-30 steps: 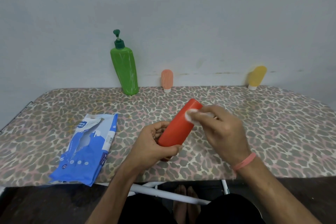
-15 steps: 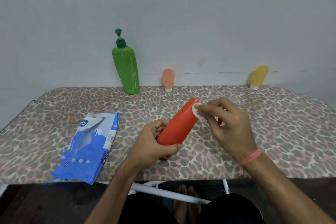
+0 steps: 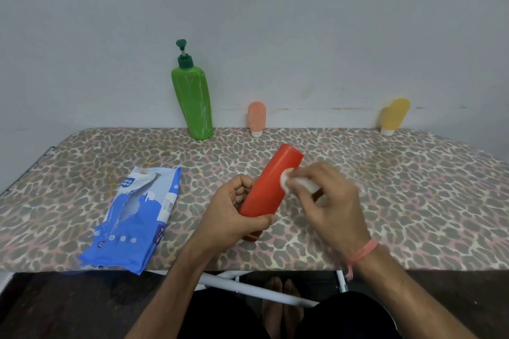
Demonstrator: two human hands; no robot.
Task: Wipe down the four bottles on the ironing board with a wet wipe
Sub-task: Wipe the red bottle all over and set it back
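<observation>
Two hands work a wet wipe against a red bottle above the leopard-print ironing board (image 3: 413,201).

At about 9 o'clock of the scene lies a blue wet-wipe pack (image 3: 135,217), flat on the board near its front edge. At 12 o'clock a green pump bottle (image 3: 192,102) stands against the wall, with a small peach tube (image 3: 256,118) just beside it toward 1 o'clock. In the middle, the left hand (image 3: 234,215) curls its fingers and thumb around the lower end of the red bottle (image 3: 270,184), which tilts up toward 1 o'clock. The right hand (image 3: 330,201), blurred, pinches a white wet wipe (image 3: 292,181) against the bottle's upper side. A yellow tube (image 3: 394,115) leans on the wall at 2 o'clock.
</observation>
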